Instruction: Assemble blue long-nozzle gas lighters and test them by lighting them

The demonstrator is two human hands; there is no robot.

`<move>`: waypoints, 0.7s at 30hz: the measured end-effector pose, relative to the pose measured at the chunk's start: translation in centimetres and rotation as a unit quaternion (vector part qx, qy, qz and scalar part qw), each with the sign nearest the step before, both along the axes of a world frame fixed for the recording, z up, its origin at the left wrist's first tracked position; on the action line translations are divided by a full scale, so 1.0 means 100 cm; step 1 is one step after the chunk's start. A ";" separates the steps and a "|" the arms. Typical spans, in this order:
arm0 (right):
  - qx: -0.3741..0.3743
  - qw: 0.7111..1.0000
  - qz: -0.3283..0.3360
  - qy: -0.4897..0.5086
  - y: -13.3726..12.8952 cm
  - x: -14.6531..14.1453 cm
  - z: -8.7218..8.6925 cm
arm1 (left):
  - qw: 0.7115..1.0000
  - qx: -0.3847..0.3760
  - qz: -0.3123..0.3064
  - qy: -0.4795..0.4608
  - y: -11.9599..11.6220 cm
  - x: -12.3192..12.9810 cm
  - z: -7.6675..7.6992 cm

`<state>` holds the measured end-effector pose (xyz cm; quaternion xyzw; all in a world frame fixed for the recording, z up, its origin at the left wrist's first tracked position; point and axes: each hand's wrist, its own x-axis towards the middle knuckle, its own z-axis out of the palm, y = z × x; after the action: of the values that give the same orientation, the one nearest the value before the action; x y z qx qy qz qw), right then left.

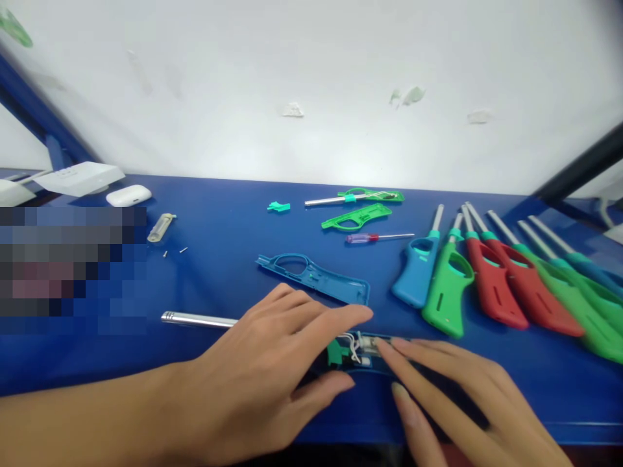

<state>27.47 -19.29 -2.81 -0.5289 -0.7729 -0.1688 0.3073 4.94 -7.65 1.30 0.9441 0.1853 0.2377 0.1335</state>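
An opened blue gas lighter (379,368) lies at the front of the table, its silver tube (197,319) pointing left. Over its middle rests my left hand (272,357), thumb on the near side and fingers on the far side, gripping it. White wires and a green trigger (337,353) show inside the handle. My right hand (467,389) holds the handle's right end, its fingertips touching the clear fuel tank (368,344) and its thumb at the near edge. Just beyond lies the other blue handle half (321,279).
Several assembled lighters (448,292) lie in a row on the right. Behind are a screwdriver (363,239), a green handle half (357,217), an opened green lighter (350,198) and a green piece (278,207). A loose fuel tank (161,228) and white case (129,195) lie left.
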 end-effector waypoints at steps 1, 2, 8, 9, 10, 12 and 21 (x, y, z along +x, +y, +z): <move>0.002 1.000 -0.008 0.008 0.001 -0.001 0.000 | 1.000 0.004 0.002 0.001 0.000 0.001 0.000; 0.001 1.000 -0.015 0.017 0.001 -0.004 0.001 | 1.000 0.008 0.001 0.000 0.000 0.001 0.000; -0.003 0.997 -0.048 0.062 0.000 -0.014 0.002 | 1.000 0.006 0.002 -0.009 0.002 0.003 0.000; -0.006 0.997 -0.053 0.061 -0.001 -0.014 0.003 | 1.000 0.005 0.002 -0.009 0.002 0.003 0.000; -0.010 0.996 -0.058 0.061 -0.001 -0.013 0.003 | 1.000 0.007 0.001 -0.007 0.002 0.003 0.000; -0.015 0.996 -0.059 0.060 -0.002 -0.011 0.003 | 1.000 0.017 0.001 -0.004 0.002 0.002 0.000; -0.004 0.999 -0.027 0.045 0.000 -0.004 0.000 | 0.999 -0.003 -0.032 -0.018 0.006 0.002 0.004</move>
<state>27.04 -19.33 -2.78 -0.5573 -0.7447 -0.1503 0.3350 5.09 -7.08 1.72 0.9447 0.1534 0.2496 0.1471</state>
